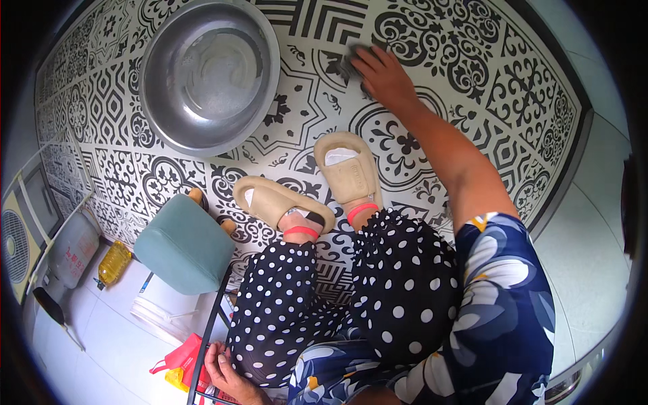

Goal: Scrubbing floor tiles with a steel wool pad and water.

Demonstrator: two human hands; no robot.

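Note:
On the black-and-white patterned mat (283,106), my right hand (382,76) presses down with its fingers over a dark grey, blurred scrubber or cloth (360,55). My left hand (230,377) is low in the view, beside my knee and touching a black metal rack (201,354); its fingers are curled, and whether they grip the bar cannot be told. A wide stainless steel basin (210,76) with a little water in it stands on the mat, left of my right hand.
My feet in beige slippers (347,172) rest on the mat. Left of them is a teal padded stool (185,243). Farther left are a bottle of yellow oil (115,262), a gas cylinder (75,248), a fan (16,245) and a white bucket (164,309). A red bag (185,359) lies by the rack.

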